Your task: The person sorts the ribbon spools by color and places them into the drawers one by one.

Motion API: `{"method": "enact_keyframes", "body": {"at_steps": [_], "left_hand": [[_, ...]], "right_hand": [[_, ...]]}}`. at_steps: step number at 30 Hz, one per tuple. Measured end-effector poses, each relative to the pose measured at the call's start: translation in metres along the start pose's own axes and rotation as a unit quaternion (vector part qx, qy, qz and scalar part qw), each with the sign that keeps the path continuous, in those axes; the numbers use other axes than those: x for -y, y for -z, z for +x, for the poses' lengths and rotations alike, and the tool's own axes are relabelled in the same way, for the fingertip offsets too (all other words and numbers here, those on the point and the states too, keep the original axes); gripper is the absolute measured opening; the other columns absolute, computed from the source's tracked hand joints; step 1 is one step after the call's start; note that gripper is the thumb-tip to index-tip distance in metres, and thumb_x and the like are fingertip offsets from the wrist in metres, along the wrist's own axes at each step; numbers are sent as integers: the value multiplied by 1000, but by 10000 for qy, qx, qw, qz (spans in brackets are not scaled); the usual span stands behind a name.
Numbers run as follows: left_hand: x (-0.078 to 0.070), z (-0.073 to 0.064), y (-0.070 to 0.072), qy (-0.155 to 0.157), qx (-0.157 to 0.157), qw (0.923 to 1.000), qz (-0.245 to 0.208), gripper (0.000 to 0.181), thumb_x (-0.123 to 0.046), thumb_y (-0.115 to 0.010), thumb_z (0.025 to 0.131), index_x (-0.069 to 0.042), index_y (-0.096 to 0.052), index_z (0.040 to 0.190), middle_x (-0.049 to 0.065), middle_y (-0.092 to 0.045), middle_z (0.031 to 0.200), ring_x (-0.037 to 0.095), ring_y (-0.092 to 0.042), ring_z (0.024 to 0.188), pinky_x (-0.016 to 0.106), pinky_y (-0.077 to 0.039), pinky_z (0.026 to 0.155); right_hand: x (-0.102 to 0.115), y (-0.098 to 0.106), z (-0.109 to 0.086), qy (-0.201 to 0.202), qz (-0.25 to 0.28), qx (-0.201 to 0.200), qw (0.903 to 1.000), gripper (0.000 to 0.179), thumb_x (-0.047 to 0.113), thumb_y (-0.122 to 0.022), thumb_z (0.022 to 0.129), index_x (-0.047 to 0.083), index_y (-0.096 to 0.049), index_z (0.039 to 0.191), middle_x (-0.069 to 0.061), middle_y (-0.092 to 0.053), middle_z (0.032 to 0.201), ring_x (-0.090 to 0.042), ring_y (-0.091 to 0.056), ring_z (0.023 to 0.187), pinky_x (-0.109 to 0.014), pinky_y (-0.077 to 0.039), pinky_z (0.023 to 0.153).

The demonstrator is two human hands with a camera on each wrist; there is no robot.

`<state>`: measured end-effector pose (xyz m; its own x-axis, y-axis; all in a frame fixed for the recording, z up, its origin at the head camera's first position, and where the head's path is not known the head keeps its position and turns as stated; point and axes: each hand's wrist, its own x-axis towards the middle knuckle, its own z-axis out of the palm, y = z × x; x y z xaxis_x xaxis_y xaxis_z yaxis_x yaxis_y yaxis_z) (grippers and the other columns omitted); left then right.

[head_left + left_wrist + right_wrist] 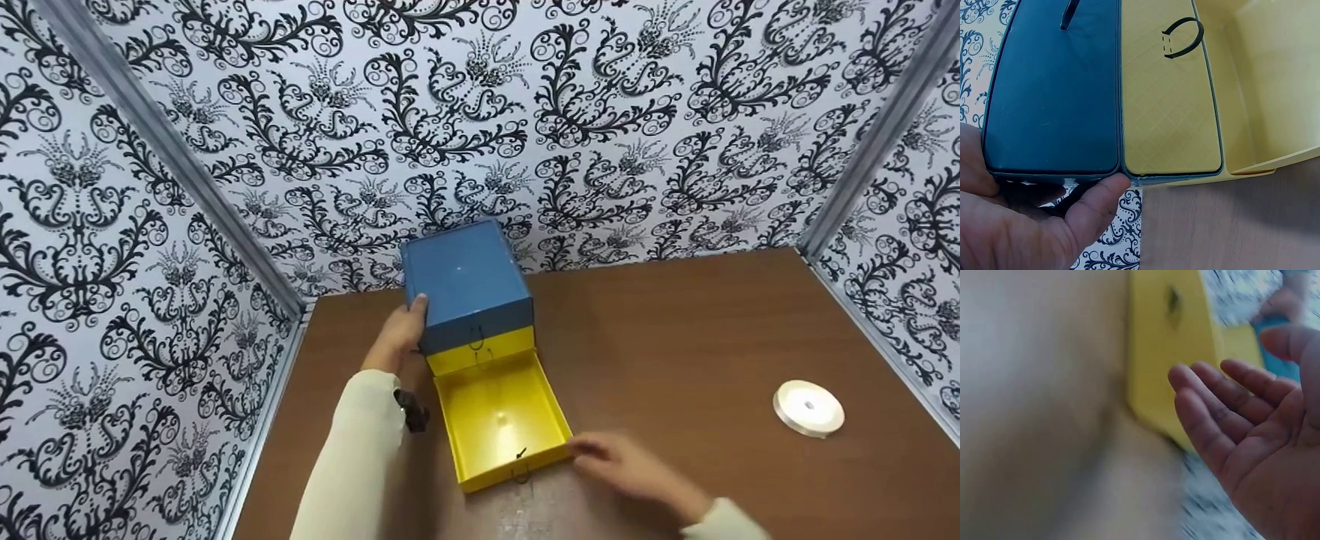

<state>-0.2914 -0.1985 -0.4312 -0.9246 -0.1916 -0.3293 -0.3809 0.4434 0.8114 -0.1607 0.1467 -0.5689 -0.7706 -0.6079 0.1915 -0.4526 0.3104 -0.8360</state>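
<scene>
A storage box (466, 274) with a blue top stands near the back wall. Its upper drawer front (1053, 90) is blue, the one below yellow (1171, 107), each with a dark loop handle. From the bottom, a yellow drawer (504, 412) extends forward, with nothing inside it. My left hand (403, 327) holds the box's left side, thumb on the top edge; in the left wrist view the hand (1033, 225) lies along that side. Near the drawer's front right corner is my right hand (626, 466), blurred. The right wrist view shows this hand (1264, 433) palm up, fingers loosely extended.
A white round roll (808, 409) lies on the brown table (675, 337) at the right. Patterned black-and-white walls (480, 135) with grey metal corner posts (180, 165) enclose the table at the back and sides.
</scene>
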Motion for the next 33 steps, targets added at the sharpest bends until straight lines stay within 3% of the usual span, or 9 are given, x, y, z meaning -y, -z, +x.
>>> {"method": "enact_keyframes", "body": {"at_steps": [2, 5, 7, 10, 13, 18, 22, 28, 33], "left_hand": [[-1, 2, 0, -59, -25, 10000, 47, 71, -48, -30, 97, 3, -17, 145, 22, -20, 148, 36, -23, 133, 47, -31, 103], [-2, 1, 0, -22, -32, 10000, -55, 70, -48, -31, 98, 2, -18, 145, 22, -21, 147, 36, -25, 132, 48, -34, 102], [-4, 1, 1, -87, -49, 9999, 39, 70, -48, -30, 98, 2, -19, 144, 23, -22, 147, 36, -24, 132, 47, -31, 103], [-7, 1, 1, -148, -39, 9997, 190, 71, -50, -28, 97, 2, -20, 144, 22, -22, 147, 36, -24, 133, 47, -27, 106], [-6, 0, 2, -133, -6, 9992, 383, 70, -51, -26, 97, 0, -19, 145, 21, -22, 148, 36, -23, 133, 47, -25, 107], [-1, -3, 1, -13, 106, 9997, 198, 70, -52, -27, 97, -4, -17, 146, 18, -19, 149, 35, -20, 135, 48, -23, 107], [1, -1, 0, -87, 84, 9996, 271, 71, -52, -27, 97, -2, -20, 145, 20, -21, 148, 35, -21, 134, 48, -21, 108], [1, 1, 2, -154, -75, 9988, 464, 70, -51, -26, 97, 1, -23, 144, 21, -25, 146, 36, -23, 133, 46, -21, 109], [2, 0, -1, -69, -57, 9994, 337, 71, -52, -26, 97, -1, -20, 145, 19, -20, 148, 35, -19, 135, 47, -18, 109]], "right_hand": [[-5, 31, -9, 533, -1242, -644, 9887, 22, 12, -65, 85, 6, -65, 107, -4, -66, 99, -14, -59, 90, -34, -49, 77], [-23, 77, -25, 901, -2666, -1492, 9479, 26, 6, -71, 76, 4, -65, 101, -8, -65, 96, -24, -60, 88, -42, -48, 75], [-40, 108, -35, 937, -3304, -1813, 9215, 31, 5, -73, 70, 0, -64, 100, -14, -63, 97, -32, -58, 90, -48, -45, 75], [-68, 153, -53, 651, -4118, -1967, 8874, 42, 9, -73, 65, -4, -61, 103, -23, -58, 104, -43, -54, 95, -56, -43, 76], [-93, 188, -73, -97, -4644, -1705, 8690, 53, 18, -74, 64, -4, -58, 110, -27, -50, 116, -48, -46, 104, -64, -39, 78], [-112, 219, -114, -1612, -4674, -887, 8647, 70, 39, -74, 69, -2, -52, 121, -33, -37, 128, -54, -31, 115, -73, -24, 85], [-119, 227, -142, -2231, -4522, -410, 8626, 83, 52, -72, 69, -4, -48, 126, -38, -38, 124, -58, -31, 111, -76, -24, 82], [-125, 226, -151, -2330, -4391, -255, 8673, 85, 44, -75, 66, -6, -43, 127, -36, -49, 108, -57, -45, 96, -67, -40, 67], [-130, 226, -146, -2197, -4281, -466, 8754, 82, 41, -75, 65, -8, -45, 124, -35, -50, 108, -55, -47, 94, -66, -40, 67]]}}
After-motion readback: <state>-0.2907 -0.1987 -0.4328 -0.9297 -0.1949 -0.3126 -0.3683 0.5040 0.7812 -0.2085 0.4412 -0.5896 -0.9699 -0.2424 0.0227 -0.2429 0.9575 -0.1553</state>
